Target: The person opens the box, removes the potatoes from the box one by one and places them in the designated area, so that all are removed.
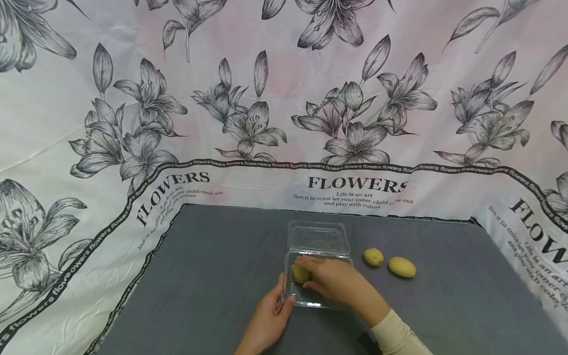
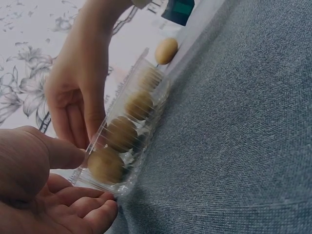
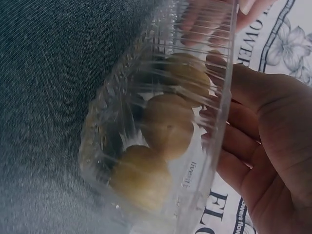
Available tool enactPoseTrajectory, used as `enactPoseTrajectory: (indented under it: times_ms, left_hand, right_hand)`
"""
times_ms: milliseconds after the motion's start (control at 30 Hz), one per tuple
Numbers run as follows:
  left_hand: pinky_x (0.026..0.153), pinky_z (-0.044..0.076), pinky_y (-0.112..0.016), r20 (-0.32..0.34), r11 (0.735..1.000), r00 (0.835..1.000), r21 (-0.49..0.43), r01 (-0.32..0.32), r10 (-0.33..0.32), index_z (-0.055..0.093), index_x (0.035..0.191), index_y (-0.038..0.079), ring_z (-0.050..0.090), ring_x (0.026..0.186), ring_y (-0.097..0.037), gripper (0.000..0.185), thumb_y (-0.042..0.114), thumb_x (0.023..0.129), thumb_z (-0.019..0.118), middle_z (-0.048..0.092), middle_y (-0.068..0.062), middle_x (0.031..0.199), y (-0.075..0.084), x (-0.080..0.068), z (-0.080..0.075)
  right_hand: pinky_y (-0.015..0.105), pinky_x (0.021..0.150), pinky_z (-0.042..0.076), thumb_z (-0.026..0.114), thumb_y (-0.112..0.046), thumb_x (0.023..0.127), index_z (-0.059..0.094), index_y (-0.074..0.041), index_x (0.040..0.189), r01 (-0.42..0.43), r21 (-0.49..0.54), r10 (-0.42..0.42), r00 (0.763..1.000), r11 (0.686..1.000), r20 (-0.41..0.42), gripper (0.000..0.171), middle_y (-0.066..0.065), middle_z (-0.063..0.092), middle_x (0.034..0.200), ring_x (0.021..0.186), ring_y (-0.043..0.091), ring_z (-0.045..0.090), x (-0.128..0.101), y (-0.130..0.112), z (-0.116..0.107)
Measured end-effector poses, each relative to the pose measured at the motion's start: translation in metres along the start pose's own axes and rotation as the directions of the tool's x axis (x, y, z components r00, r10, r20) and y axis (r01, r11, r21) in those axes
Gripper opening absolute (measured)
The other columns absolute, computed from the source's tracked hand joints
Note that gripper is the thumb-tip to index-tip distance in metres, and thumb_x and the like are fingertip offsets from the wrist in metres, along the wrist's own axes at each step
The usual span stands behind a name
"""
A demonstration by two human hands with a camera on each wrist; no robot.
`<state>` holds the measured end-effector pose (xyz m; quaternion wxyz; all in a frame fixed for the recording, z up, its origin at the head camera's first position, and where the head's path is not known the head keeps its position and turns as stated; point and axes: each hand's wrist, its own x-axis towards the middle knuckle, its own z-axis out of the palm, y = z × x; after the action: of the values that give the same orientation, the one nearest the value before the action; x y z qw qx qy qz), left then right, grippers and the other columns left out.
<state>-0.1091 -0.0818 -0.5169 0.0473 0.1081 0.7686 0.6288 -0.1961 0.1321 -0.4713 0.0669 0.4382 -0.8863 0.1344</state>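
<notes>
A clear plastic clamshell box [image 1: 306,298] lies on the grey cloth with its ridged lid [image 1: 318,236] folded back. My left hand [image 1: 268,315] pinches its left side, thumb [image 2: 68,155] at the rim and the other fingers lower down. My right hand [image 1: 333,278] reaches inside from above, its curled fingers and thumb about a yellow, oval, lemon-like fruit [image 1: 300,273] at the left. Several such fruits show through the wall, among them a near one [image 2: 106,165] and one low in the right wrist view [image 3: 141,178]. The right hand hides part of the box's inside.
Two more yellow fruits, a smaller one [image 1: 373,257] and a longer one [image 1: 402,267], lie right of the box. The grey cloth [image 1: 213,266] spreads around it. Behind hangs a white curtain [image 1: 266,187] with printed flowers and lettering.
</notes>
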Motion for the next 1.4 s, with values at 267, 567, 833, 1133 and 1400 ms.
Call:
enactPoseTrajectory:
  times_ms: [267, 567, 833, 1133, 1400]
  left_hand:
    - [0.119, 0.039, -0.047, 0.019, 1.000, 1.000, 0.006, 0.010, -0.010, 0.022, 0.159, -0.017, 0.036, 0.150, -0.044, 0.068, 0.016, 0.111, 0.058, 0.023, -0.036, 0.165, 0.002, 0.000, -0.001]
    - [0.119, 0.038, -0.048, 0.026, 1.000, 0.999, 0.002, 0.027, -0.027, 0.023, 0.160, -0.016, 0.035, 0.150, -0.045, 0.068, 0.015, 0.111, 0.057, 0.022, -0.036, 0.166, 0.002, -0.001, 0.000]
    - [0.119, 0.037, -0.048, 0.024, 1.000, 1.000, 0.000, -0.005, 0.005, 0.022, 0.158, -0.018, 0.036, 0.149, -0.045, 0.066, 0.013, 0.110, 0.057, 0.025, -0.038, 0.163, 0.003, 0.001, -0.001]
    - [0.118, 0.040, -0.048, 0.035, 0.999, 0.999, -0.014, 0.030, -0.030, 0.022, 0.160, -0.016, 0.035, 0.149, -0.045, 0.068, 0.015, 0.111, 0.057, 0.024, -0.037, 0.164, 0.003, 0.001, -0.001]
    - [0.118, 0.040, -0.049, 0.030, 0.999, 0.999, -0.019, 0.028, -0.027, 0.021, 0.160, -0.016, 0.036, 0.149, -0.045, 0.068, 0.013, 0.111, 0.057, 0.025, -0.037, 0.164, 0.003, 0.001, 0.000]
  right_hand:
    - [0.037, 0.078, 0.066, 0.084, -0.027, 0.093, 0.067, -0.008, 0.138, -0.050, -0.016, 0.050, 0.999, 0.999, 0.011, 0.052, 0.008, 0.074, 0.133, 0.097, 0.023, 0.077, 0.005, -0.003, 0.004]
    - [0.038, 0.074, 0.066, 0.084, -0.029, 0.093, 0.067, -0.010, 0.138, -0.095, -0.011, 0.095, 0.994, 0.995, 0.061, 0.052, 0.005, 0.075, 0.129, 0.092, 0.023, 0.077, 0.012, -0.004, 0.007]
    - [0.034, 0.057, 0.056, 0.088, -0.029, 0.088, 0.068, -0.014, 0.124, -0.101, -0.038, 0.102, 0.994, 0.994, 0.048, 0.044, -0.007, 0.072, 0.093, 0.073, 0.014, 0.068, 0.018, -0.007, 0.006]
    - [0.028, 0.051, 0.047, 0.092, -0.027, 0.084, 0.065, -0.015, 0.116, -0.110, -0.029, 0.112, 0.991, 0.993, 0.078, 0.044, -0.009, 0.060, 0.074, 0.063, 0.008, 0.058, 0.020, -0.007, 0.013]
    - [0.029, 0.053, 0.050, 0.092, -0.026, 0.083, 0.064, -0.015, 0.122, -0.103, -0.026, 0.105, 0.992, 0.994, 0.069, 0.049, -0.008, 0.062, 0.076, 0.064, 0.008, 0.059, 0.018, -0.004, 0.016]
